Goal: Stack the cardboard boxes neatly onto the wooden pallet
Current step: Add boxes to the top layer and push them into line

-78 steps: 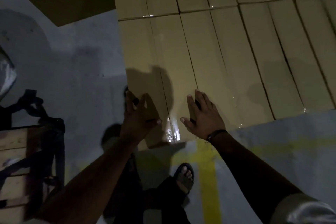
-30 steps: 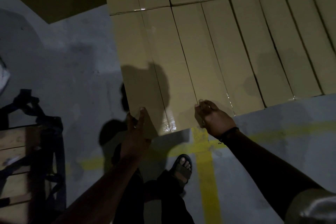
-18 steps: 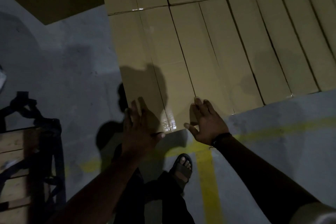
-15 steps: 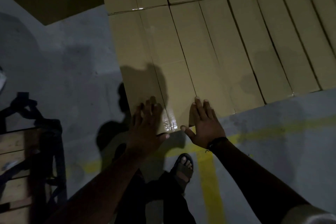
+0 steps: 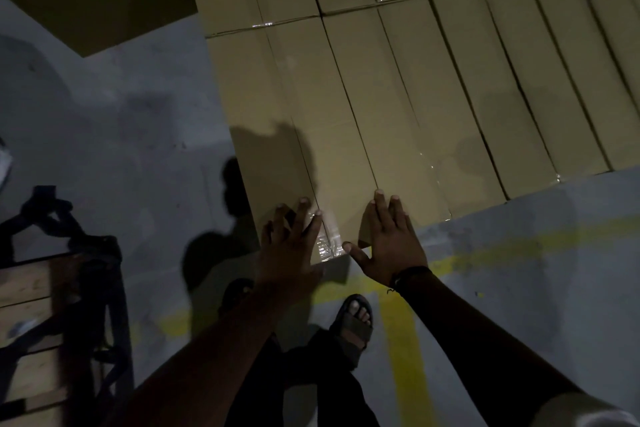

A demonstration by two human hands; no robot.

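Covering most of the upper view, a flat layer of long cardboard boxes (image 5: 433, 97) lay packed side by side above a grey concrete floor (image 5: 121, 149) marked with a yellow line (image 5: 401, 340). The wooden pallet that the task names was hidden beneath them, if it was there at all. The corner box (image 5: 277, 107) sat at the near left of that layer, its long side against its neighbour and its near end facing the person. At the lower left were wooden slats (image 5: 24, 288), possibly another pallet, with a dark frame (image 5: 104, 288) beside them, well apart from the boxes. The left hand (image 5: 291, 246) and right hand (image 5: 391, 243) both lay flat and wide on the near end of the corner box, fingers spread and gripping nothing, the right one over the seam with the neighbouring box. This looked like a press to seat the box square. A strip of clear tape (image 5: 327, 244) glinted between the hands. The likely trouble was an uneven shove: more force from one palm could skew the box and open a gap, and too hard a push could nudge the row behind out of line. In such dim light a small overhang at the corner might go unnoticed, leaving any next layer poorly carried.
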